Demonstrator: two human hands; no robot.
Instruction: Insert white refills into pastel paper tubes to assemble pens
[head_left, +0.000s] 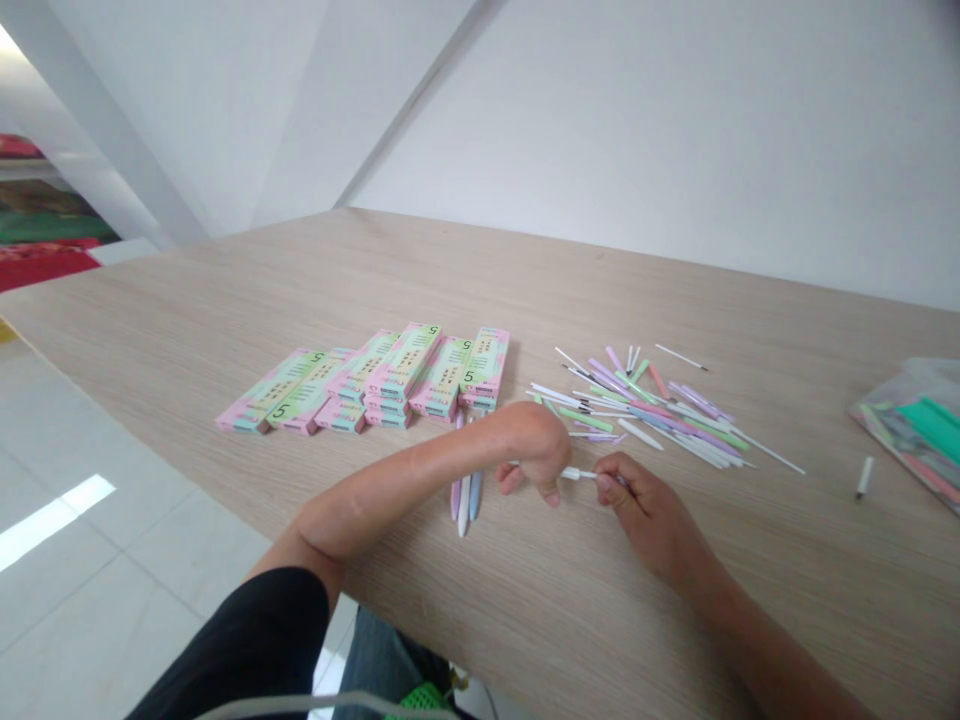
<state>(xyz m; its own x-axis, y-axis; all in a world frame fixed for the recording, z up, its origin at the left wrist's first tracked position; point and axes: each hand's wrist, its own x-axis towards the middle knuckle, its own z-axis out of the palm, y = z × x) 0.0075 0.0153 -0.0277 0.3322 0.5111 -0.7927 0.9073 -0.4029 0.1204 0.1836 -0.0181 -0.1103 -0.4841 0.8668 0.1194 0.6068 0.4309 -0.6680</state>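
My left hand [536, 455] bends down at the wrist with its fingers closed on a white pen barrel [571, 473]; the rest of the barrel is hidden by the hand. Facing it, my right hand [646, 510] pinches a thin pen refill [588, 476] between thumb and fingers. The refill lines up with the barrel's end and meets it. Partly under my left forearm lie several pens side by side: a purple pen [455, 495], a white pen [463, 505] and a blue pen [475, 492].
Beyond my hands spreads a loose pile of coloured barrels and refills [675, 415]. Stacked pink-and-green boxes [405, 365] stand to the left. At the far right are a short white pen part [865, 478] and a clear bag [915, 420] of coloured pieces. A wall borders the table [480, 260].
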